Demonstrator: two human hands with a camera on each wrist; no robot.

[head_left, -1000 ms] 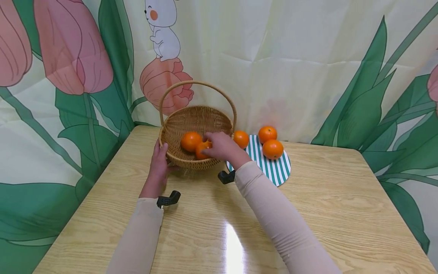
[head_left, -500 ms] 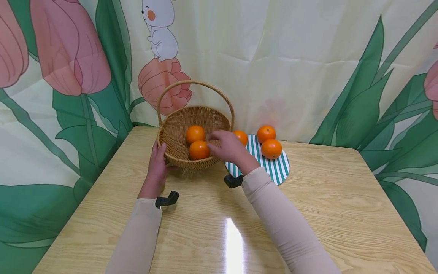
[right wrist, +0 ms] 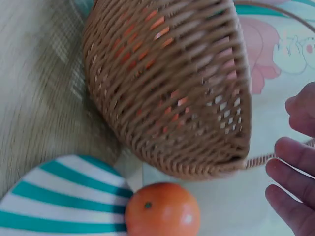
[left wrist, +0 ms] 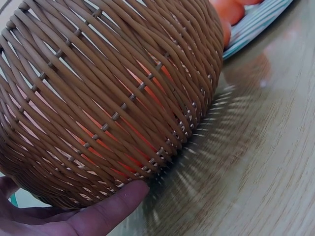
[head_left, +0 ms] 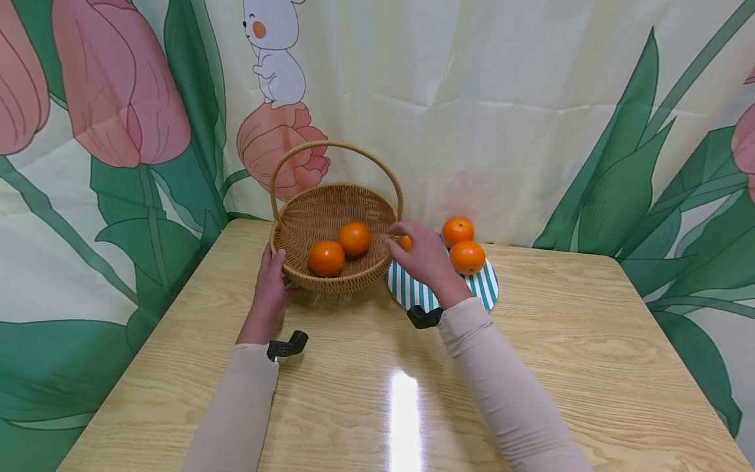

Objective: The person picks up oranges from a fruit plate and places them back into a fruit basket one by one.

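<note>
In the head view, a wicker basket [head_left: 336, 283] with a tall arched handle stands at the table's back left. Inside it lie two oranges [head_left: 327, 259], touching each other. My left hand [head_left: 271, 288] holds the basket's left side, with one digit pressed against the lower wall [left wrist: 98, 98] in the left wrist view. Above the basket's right rim hovers my right hand [head_left: 423, 254], fingers loosely bent and holding nothing. Just behind it an orange [right wrist: 162, 211] sits at the edge of a striped mat [right wrist: 54, 196]; the head view shows it partly hidden by the hand.
Two more oranges [head_left: 467, 257] rest together toward the right of the green-and-white mat. A printed curtain [head_left: 501, 131] hangs behind the wooden table [head_left: 560, 328]. The basket handle [head_left: 339, 144] arches above the basket opening.
My right hand has let go of an orange in the basket and drawn back to the right. Both oranges inside have rolled and shifted places. The left hand stays on the basket.
</note>
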